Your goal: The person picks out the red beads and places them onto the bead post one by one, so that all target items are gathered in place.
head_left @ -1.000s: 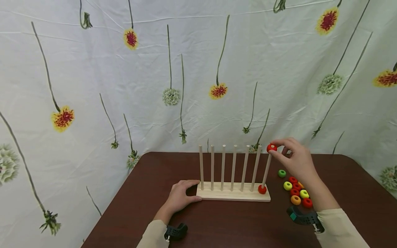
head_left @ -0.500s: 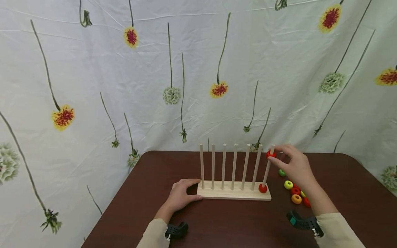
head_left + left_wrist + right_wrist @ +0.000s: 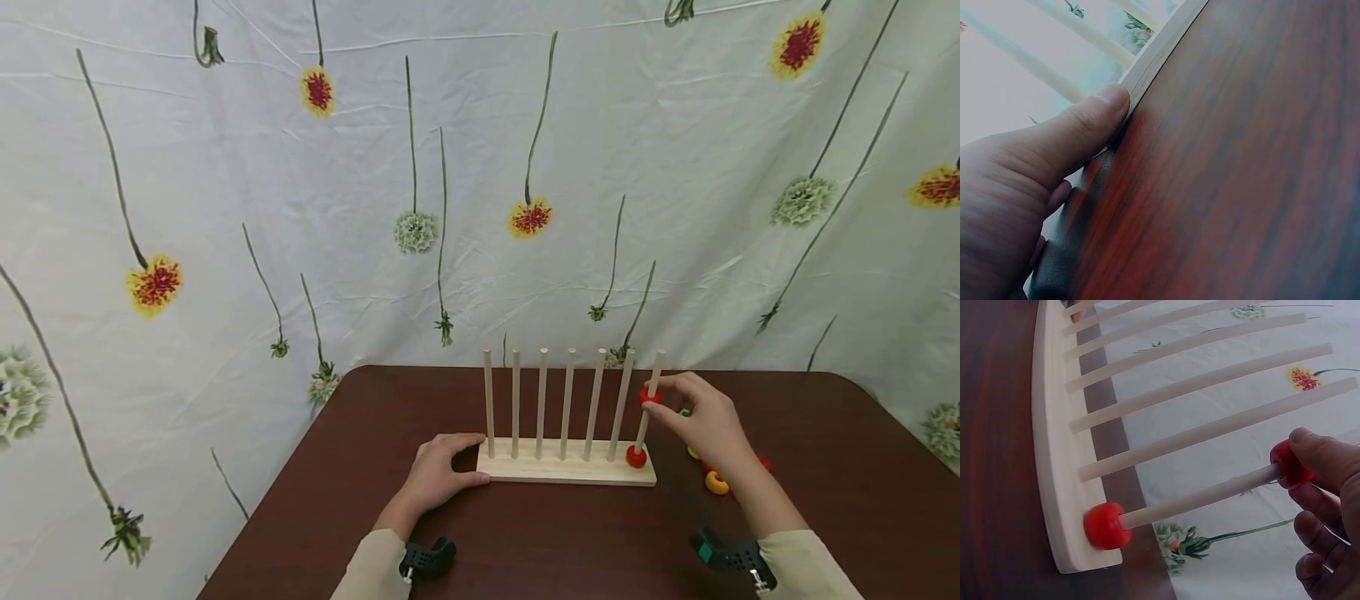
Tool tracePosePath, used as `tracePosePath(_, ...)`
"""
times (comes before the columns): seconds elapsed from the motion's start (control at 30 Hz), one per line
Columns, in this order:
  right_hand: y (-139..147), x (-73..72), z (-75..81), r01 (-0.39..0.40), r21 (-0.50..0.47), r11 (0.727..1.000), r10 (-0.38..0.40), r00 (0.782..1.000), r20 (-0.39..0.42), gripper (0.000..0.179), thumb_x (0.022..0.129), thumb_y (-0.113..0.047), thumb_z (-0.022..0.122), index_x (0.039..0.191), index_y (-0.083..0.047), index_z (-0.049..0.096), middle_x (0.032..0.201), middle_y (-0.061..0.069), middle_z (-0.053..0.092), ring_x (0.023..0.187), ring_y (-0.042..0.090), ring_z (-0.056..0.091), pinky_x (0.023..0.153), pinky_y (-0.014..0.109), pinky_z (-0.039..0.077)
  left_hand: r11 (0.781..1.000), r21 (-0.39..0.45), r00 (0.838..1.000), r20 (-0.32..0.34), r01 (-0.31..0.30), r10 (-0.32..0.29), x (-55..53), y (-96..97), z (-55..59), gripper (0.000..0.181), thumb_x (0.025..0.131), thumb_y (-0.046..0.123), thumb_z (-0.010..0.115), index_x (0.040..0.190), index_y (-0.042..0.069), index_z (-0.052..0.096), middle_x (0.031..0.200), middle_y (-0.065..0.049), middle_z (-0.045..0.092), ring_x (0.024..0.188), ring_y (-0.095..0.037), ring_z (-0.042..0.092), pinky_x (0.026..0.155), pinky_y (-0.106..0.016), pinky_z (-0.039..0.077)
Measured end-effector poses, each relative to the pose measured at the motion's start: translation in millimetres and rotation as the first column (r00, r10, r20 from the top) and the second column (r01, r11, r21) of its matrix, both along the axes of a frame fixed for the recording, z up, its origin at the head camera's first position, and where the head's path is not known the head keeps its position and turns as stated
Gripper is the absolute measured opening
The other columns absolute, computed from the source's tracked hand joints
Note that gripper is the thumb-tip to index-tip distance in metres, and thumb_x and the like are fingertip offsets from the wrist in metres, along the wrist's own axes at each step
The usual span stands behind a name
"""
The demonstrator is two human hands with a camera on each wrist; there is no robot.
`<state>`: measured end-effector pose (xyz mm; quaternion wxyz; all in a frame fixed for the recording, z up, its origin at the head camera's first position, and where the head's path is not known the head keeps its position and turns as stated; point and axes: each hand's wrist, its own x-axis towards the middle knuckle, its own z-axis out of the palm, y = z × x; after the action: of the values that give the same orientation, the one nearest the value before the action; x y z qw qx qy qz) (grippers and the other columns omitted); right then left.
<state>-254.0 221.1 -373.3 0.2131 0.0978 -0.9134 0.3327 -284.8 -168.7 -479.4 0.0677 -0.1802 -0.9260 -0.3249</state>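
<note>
A pale wooden peg rack (image 3: 558, 473) with a row of several upright pegs stands on the table. My left hand (image 3: 437, 477) grips its left end, the thumb on the front edge and fingers toward the back. In the left wrist view the thumb (image 3: 1094, 119) presses the base's edge. My right hand (image 3: 708, 421) pinches a red bead (image 3: 1290, 464) between thumb and forefinger. That bead is threaded on the rightmost peg (image 3: 657, 367), part of the way down. Another red bead (image 3: 1107, 526) sits at the foot of the same peg, on the base. The other pegs carry no beads.
Loose beads lie on the dark brown table (image 3: 570, 550) to the right of the rack, partly hidden by my right hand and forearm; an orange bead (image 3: 716, 482) shows most clearly. A white flower-print cloth (image 3: 360, 192) hangs behind the table.
My right hand has moved down with the pinched red bead, from the top of the rightmost peg to below its tip. The left hand and the rack have stayed put.
</note>
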Motion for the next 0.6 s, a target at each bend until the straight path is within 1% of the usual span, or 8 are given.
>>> tracePosePath(0.23,-0.5,-0.7,-11.1,0.003,-0.004,1.000,-0.003,1.000,0.026,0.034,0.088,-0.026,0.079,0.115,-0.007,0.071,0.108,0.009,0.066,0.071,0.011,0.049,0.053,0.023,0.042,1.000,-0.006,1.000,-0.011,0.003,-0.003,-0.1,-0.6,-0.9,0.063,0.079,0.044,0.083,0.135,0.020,0.065,0.138,-0.004,0.064,0.130,-0.031,0.053,0.111,-0.063,0.031)
tracePosePath(0.3,-0.7,-0.5,-14.2,0.003,-0.013,1.000,-0.002,0.999,0.042,0.034,0.087,-0.026,0.079,0.115,-0.007,0.071,0.107,0.009,0.066,0.070,0.012,0.049,0.053,0.023,0.042,1.000,-0.007,1.000,-0.007,0.002,-0.002,0.0,-0.5,-0.8,0.063,0.079,0.044,0.082,0.135,0.021,0.065,0.138,-0.004,0.064,0.130,-0.031,0.053,0.112,-0.062,0.031)
tracePosePath(0.47,-0.9,-0.7,-22.6,-0.005,-0.028,1.000,0.007,0.998,0.061,0.035,0.087,-0.024,0.079,0.115,-0.005,0.070,0.108,0.012,0.066,0.074,0.015,0.051,0.056,0.022,0.045,1.000,0.002,1.000,0.007,-0.001,0.001,0.4,0.0,-0.3,0.063,0.079,0.043,0.083,0.135,0.022,0.064,0.138,-0.003,0.063,0.131,-0.030,0.052,0.113,-0.061,0.030)
tracePosePath(0.53,-0.6,-0.8,-26.1,-0.006,-0.029,1.000,0.007,0.998,0.064,0.035,0.086,-0.024,0.080,0.114,-0.004,0.070,0.107,0.012,0.067,0.077,0.015,0.052,0.057,0.021,0.045,1.000,0.005,1.000,0.009,0.001,-0.001,0.6,0.1,-0.3,0.063,0.080,0.043,0.082,0.135,0.022,0.064,0.139,-0.003,0.063,0.132,-0.030,0.052,0.113,-0.061,0.030)
tracePosePath(0.6,-0.2,-1.3,-29.7,-0.004,-0.026,1.000,0.006,0.997,0.073,0.034,0.086,-0.024,0.080,0.112,-0.005,0.071,0.102,0.010,0.066,0.077,0.015,0.052,0.056,0.022,0.044,1.000,0.004,1.000,0.006,0.005,-0.005,0.8,0.1,-0.3,0.063,0.080,0.043,0.082,0.135,0.021,0.064,0.139,-0.003,0.063,0.131,-0.031,0.053,0.113,-0.062,0.030)
